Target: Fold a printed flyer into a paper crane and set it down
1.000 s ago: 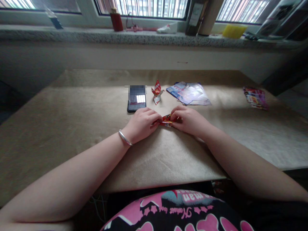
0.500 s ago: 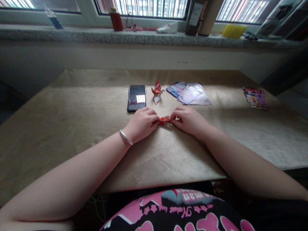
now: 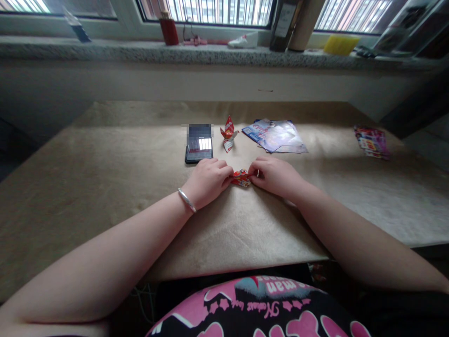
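Between my two hands lies a small folded piece of red patterned paper (image 3: pixel 241 178), low over the tabletop. My left hand (image 3: pixel 211 179), with a silver bangle at the wrist, pinches its left end. The right end is pinched between the thumb and fingers of my right hand (image 3: pixel 273 177). Just beyond stands a folded red-and-white paper shape (image 3: pixel 229 135) with pointed petals. A black phone (image 3: pixel 199 150) lies beyond my left hand, its upper part pixelated. The fingertips cover both ends of the paper I hold.
Glossy printed sheets (image 3: pixel 277 135) lie beyond my right hand. Farther right are colourful printed papers (image 3: pixel 372 142). The beige table (image 3: pixel 105 187) meets the wall below a stone windowsill (image 3: pixel 210 54), which holds a red container (image 3: pixel 169 31), a yellow block (image 3: pixel 341 45) and other items.
My fingers have shifted slightly on the red paper, and its upper edge looks a little different. Both hands stay at its ends; the other things have not moved.
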{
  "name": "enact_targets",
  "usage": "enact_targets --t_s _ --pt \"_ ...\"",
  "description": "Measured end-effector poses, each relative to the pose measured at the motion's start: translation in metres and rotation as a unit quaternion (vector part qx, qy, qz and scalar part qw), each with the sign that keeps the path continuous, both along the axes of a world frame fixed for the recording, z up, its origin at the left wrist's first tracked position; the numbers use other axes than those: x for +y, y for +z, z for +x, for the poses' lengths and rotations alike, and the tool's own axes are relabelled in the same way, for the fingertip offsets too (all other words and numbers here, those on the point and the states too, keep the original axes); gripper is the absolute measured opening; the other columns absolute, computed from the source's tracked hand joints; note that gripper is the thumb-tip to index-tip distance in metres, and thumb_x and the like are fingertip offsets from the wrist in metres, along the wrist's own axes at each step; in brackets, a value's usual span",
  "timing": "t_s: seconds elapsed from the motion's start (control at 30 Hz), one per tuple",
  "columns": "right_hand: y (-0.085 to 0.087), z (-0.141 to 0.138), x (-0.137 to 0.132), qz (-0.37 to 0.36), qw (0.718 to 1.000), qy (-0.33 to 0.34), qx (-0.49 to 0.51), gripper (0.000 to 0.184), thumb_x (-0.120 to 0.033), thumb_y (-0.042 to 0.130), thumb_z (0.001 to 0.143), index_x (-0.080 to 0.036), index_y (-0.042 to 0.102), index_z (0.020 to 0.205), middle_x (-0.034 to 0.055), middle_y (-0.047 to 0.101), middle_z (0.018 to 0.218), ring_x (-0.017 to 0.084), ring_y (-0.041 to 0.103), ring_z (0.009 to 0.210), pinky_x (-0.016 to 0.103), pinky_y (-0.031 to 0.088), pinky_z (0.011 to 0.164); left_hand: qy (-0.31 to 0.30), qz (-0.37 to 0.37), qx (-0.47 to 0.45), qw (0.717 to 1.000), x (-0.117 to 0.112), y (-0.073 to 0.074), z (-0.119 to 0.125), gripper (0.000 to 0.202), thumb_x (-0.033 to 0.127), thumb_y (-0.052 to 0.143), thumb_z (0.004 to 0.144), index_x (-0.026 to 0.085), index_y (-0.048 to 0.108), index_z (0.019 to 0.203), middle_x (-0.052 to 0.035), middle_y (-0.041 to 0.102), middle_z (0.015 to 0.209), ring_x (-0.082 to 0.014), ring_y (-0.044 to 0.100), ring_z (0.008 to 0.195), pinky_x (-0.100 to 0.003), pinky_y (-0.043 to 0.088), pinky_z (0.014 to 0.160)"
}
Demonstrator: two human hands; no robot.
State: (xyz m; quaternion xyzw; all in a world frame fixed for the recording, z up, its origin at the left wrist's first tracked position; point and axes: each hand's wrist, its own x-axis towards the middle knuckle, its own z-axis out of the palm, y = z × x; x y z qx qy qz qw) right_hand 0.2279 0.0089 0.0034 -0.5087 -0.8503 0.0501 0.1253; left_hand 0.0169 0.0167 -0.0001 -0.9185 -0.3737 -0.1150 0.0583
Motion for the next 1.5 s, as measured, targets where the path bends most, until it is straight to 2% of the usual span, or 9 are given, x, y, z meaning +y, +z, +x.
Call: enact_targets --t_s 0.2,0.37,0.53,0.6,0.77,1.03,1.1,1.2,1.5 --pt "0.003 0.003 0.0 -0.016 0.999 -0.033 -0.019 0.01 -0.026 0.056 0.075 -0.021 0.064 0.077 0.0016 0.065 0.078 0.015 0.055 0.07 0.025 0.035 0.059 0.031 0.001 0.024 0.999 -0.005 0.004 -0.001 0.019 0.025 0.048 0.086 0.016 0.064 0.081 -0.0066 0.064 0.081 -0.0199 0.058 0.077 -0.031 0.042 0.069" --pt "0.002 0.001 -0.002 0.017 1.0 -0.015 -0.01 0.008 -0.023 0.055 0.076 -0.019 0.062 0.077 0.0037 0.064 0.083 0.015 0.055 0.071 0.026 0.036 0.062 0.032 0.02 0.033 0.999 -0.007 0.006 -0.003 0.02 0.026 0.047 0.086 0.017 0.063 0.079 -0.0055 0.063 0.078 -0.0204 0.058 0.075 -0.032 0.041 0.066" --pt "-0.006 0.001 0.001 0.011 0.996 0.032 0.077 0.009 -0.019 0.056 0.075 -0.019 0.061 0.083 0.0033 0.061 0.081 0.015 0.054 0.076 0.026 0.04 0.07 0.024 0.005 0.005 1.0 -0.006 0.004 -0.003 0.018 0.023 0.048 0.085 0.016 0.063 0.081 -0.007 0.062 0.089 -0.0187 0.058 0.079 -0.03 0.043 0.068" --pt "-0.008 0.0 0.002 -0.006 0.992 0.02 0.123 0.008 -0.018 0.058 0.073 -0.019 0.059 0.081 0.0028 0.06 0.08 0.014 0.053 0.071 0.025 0.041 0.067 0.021 -0.011 -0.015 1.0 -0.005 0.002 -0.003 0.015 0.022 0.049 0.083 0.016 0.063 0.082 -0.0074 0.062 0.093 -0.0184 0.057 0.081 -0.029 0.044 0.071" --pt "-0.006 -0.004 0.0 -0.06 0.981 -0.011 0.185 0.016 -0.013 0.057 0.069 -0.019 0.054 0.084 -0.0007 0.057 0.071 0.012 0.05 0.061 0.023 0.039 0.057 0.015 -0.025 -0.053 0.998 -0.002 -0.002 -0.004 0.01 0.018 0.052 0.081 0.015 0.061 0.084 -0.0057 0.062 0.084 -0.0185 0.056 0.08 -0.03 0.045 0.073" --pt "-0.007 -0.003 0.001 -0.043 0.987 0.043 0.149 0.01 -0.014 0.057 0.073 -0.018 0.063 0.08 -0.0002 0.058 0.071 0.01 0.05 0.062 0.021 0.037 0.06 0.008 -0.072 -0.121 0.99 -0.001 -0.004 -0.001 0.015 0.014 0.057 0.081 0.015 0.059 0.096 -0.0028 0.065 0.081 -0.0159 0.058 0.075 -0.027 0.044 0.071" --pt "-0.008 -0.003 0.001 -0.033 0.988 0.054 0.14 0.006 -0.016 0.057 0.075 -0.017 0.064 0.076 0.0005 0.058 0.072 0.01 0.05 0.062 0.021 0.037 0.06 0.005 -0.077 -0.124 0.989 -0.001 -0.005 -0.002 0.012 0.015 0.057 0.082 0.015 0.06 0.094 -0.0023 0.065 0.08 -0.0155 0.057 0.075 -0.026 0.044 0.071" --pt "-0.008 -0.004 0.001 -0.023 0.99 0.054 0.131 0.008 -0.016 0.056 0.077 -0.018 0.063 0.073 0.0009 0.058 0.073 0.01 0.05 0.063 0.021 0.036 0.061 -0.004 -0.069 -0.099 0.993 0.0 -0.005 -0.003 0.007 0.016 0.056 0.083 0.016 0.062 0.082 -0.0034 0.064 0.08 -0.0164 0.057 0.077 -0.027 0.044 0.072" --pt "-0.003 0.001 0.001 -0.02 0.999 0.018 0.047 0.007 -0.022 0.057 0.077 -0.019 0.063 0.075 0.0021 0.061 0.077 0.012 0.052 0.065 0.023 0.036 0.061 0.033 -0.018 0.001 0.999 -0.004 0.005 -0.007 0.012 0.02 0.053 0.082 0.017 0.064 0.08 -0.005 0.062 0.081 -0.0191 0.059 0.077 -0.029 0.045 0.068"
